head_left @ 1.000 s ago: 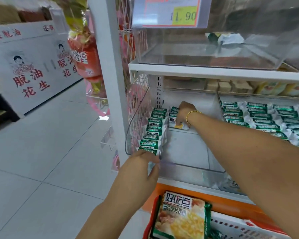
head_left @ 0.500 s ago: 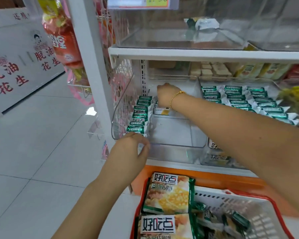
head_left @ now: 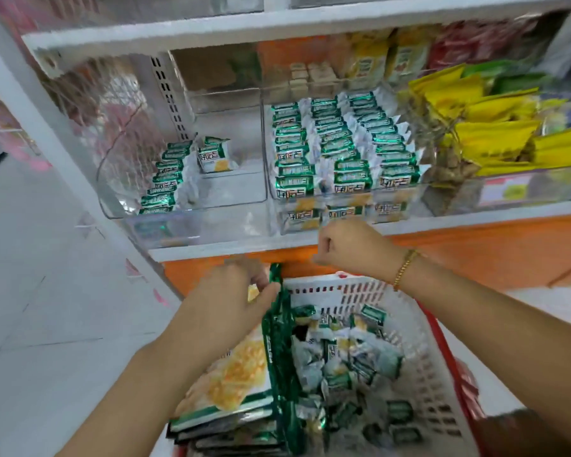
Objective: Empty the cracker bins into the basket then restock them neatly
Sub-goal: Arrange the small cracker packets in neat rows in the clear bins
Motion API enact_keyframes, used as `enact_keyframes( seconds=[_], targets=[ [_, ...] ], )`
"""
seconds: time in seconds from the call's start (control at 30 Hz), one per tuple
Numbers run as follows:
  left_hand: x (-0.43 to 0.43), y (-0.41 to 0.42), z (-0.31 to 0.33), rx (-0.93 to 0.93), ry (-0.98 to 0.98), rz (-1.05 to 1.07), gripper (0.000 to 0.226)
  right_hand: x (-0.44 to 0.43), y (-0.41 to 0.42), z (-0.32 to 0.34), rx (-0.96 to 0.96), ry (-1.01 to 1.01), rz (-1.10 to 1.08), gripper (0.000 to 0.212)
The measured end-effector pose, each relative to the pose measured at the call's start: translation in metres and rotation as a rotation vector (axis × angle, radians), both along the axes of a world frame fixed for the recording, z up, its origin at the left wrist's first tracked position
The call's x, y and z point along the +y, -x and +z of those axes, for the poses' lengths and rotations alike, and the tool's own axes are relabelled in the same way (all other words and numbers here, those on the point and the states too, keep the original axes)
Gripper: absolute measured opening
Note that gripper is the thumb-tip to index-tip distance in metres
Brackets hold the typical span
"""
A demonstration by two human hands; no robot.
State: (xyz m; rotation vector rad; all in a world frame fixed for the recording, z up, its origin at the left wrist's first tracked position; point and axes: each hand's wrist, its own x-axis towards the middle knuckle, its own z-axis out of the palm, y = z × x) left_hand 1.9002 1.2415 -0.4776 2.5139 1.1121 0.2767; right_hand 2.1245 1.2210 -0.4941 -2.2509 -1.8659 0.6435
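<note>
Left grip (head_left: 234, 291): my thumb and fingers pinch the top edge of a large green foil cracker bag (head_left: 277, 324), which stands upright at the basket's left side.
Right grip (head_left: 346, 249): clenched, nothing visible in it, just in front of the full bin.
White plastic lattice basket with red rim (head_left: 419, 341): below the shelf, holding loose small green-and-white cracker packets (head_left: 343, 351).
Left clear plastic bin (head_left: 231, 183): one row of packets (head_left: 165, 179) along its left wall, a single packet (head_left: 213, 156) at the back.
Right clear plastic bin (head_left: 268, 166): three full rows.
</note>
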Motion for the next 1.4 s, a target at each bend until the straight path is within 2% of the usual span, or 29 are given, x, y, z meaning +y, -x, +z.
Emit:
enact_keyframes(
  seconds=[0.1,0.2,0.3,0.47,0.67,0.73,0.83,0.93,1.07,1.3,1.4],
  targets=[
    [-0.01,-0.006,-0.017,0.154,0.059,-0.022,0.013,-0.018,-0.028,-0.066,0.264,0.22,-0.157,0.038],
    [-0.005,-0.007,-0.028,0.201,0.098,0.053,0.03,-0.032,-0.038,-0.131,0.543,0.326,-0.406,0.028],
    [0.005,-0.002,-0.04,0.218,0.15,0.127,0.039,-0.041,-0.029,-0.18,0.636,0.346,-0.595,0.038],
    [0.017,0.0,-0.059,0.215,0.183,0.128,0.027,-0.044,-0.009,-0.23,0.468,0.193,-0.475,0.052],
    [0.023,-0.004,-0.072,0.157,0.119,0.039,0.016,-0.031,0.007,-0.255,0.273,0.096,-0.107,0.093],
    [0.027,-0.003,-0.075,0.157,0.123,0.03,0.016,-0.026,0.008,-0.266,0.165,0.09,-0.009,0.098],
    [0.031,-0.002,-0.079,0.156,0.142,0.032,0.022,-0.021,0.004,-0.279,-0.007,0.039,0.066,0.09],
    [0.033,-0.002,-0.08,0.15,0.185,0.038,0.017,-0.019,0.0,-0.285,-0.053,0.043,0.135,0.074],
    [0.034,-0.003,-0.077,0.129,0.206,0.049,0.01,-0.017,0.002,-0.286,-0.112,0.102,0.148,0.08],
    [0.04,-0.001,-0.077,0.138,0.207,0.055,0.012,-0.015,0.001,-0.288,-0.197,0.119,0.213,0.076],
    [0.04,0.002,-0.076,0.16,0.22,0.045,0.014,-0.014,0.005,-0.283,-0.237,0.13,0.244,0.081]
  ],
)
